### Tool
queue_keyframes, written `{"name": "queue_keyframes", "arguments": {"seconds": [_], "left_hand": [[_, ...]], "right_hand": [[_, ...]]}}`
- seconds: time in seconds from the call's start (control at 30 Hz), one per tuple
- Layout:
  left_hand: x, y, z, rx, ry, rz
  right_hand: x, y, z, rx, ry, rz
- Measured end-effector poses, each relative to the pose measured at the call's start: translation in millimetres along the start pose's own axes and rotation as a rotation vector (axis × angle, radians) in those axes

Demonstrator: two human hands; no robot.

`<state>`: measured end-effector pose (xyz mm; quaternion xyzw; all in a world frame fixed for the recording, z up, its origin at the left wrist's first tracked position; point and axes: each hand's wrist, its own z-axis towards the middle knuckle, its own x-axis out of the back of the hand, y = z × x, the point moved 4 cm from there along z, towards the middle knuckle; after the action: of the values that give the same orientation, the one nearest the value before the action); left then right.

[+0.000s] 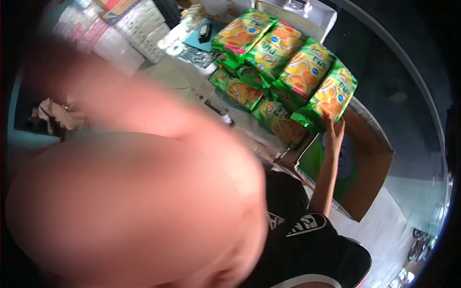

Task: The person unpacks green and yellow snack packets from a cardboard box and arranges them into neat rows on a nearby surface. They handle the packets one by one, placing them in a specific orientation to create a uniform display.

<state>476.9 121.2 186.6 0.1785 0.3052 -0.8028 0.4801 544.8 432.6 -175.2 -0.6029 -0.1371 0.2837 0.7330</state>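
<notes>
Several green and yellow snack packets (273, 48) lie stacked in rows on a cluttered surface. My right hand (334, 133) reaches up from the lower middle, over an open cardboard box (372, 163). Its fingers are stretched out and rest against the lower end of the rightmost packet (331, 93). I cannot see them closed around it. A large blurred pinkish shape (125, 206) fills the left half of the view and hides my left hand. I am wearing a black shirt (307, 240).
Behind the packets are white cartons (139, 29), a white box (312, 14) and small items. A crumpled brownish thing (55, 115) lies at the left. The cardboard box has green inside. A pale floor shows at the lower right.
</notes>
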Motion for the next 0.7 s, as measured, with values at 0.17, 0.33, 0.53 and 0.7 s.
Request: {"name": "queue_keyframes", "arguments": {"seconds": [0.17, 0.33, 0.53, 0.7], "left_hand": [[-30.6, 53.1, 1.3, -0.107, -0.179, 0.068], [-46.3, 78.1, -10.8, -0.118, -0.239, 0.1], [-71.4, 104.1, -17.2, -0.135, -0.294, 0.086], [-86.4, 123.0, -14.9, -0.161, -0.352, 0.087]], "right_hand": [[24.8, -9.1, -13.3, -0.179, -0.202, -0.142], [71.7, 1.9, -46.6, -0.392, -0.202, -0.225], [105.2, 35.7, -72.7, -0.514, -0.191, -0.227], [103.7, 35.8, -70.9, -0.534, -0.256, -0.12]]}}
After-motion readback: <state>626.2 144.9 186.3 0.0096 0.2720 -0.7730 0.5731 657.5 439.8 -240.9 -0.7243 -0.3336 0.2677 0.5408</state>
